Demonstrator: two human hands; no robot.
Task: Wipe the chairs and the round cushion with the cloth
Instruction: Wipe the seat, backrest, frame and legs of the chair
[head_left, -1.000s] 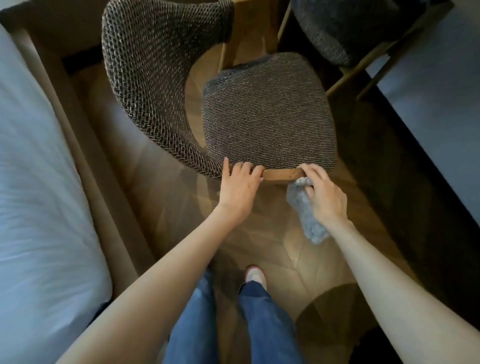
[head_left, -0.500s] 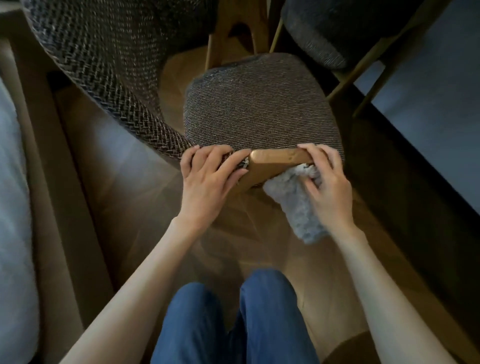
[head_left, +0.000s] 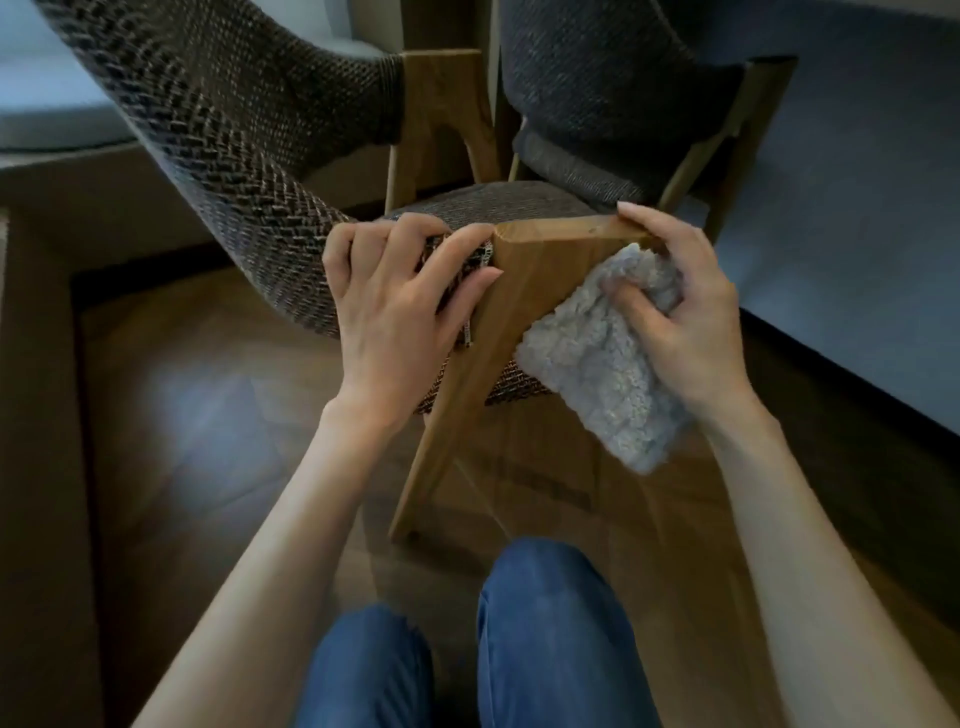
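Now left hand (head_left: 395, 317) grips chair (head_left: 234, 171), right hand (head_left: 691, 322) holds cloth (head_left: 597, 384).

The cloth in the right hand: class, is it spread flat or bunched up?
Bunched up. The right hand grips the grey cloth crumpled against the wooden chair leg, one end hanging loose.

I see the near chair (head_left: 234, 171) in dark herringbone weave, its wooden leg (head_left: 478, 374) slanting down to the floor. The fluffy grey cloth (head_left: 597, 374) is bunched against that leg's right face. A second chair (head_left: 597, 78), dark grey, stands just behind.
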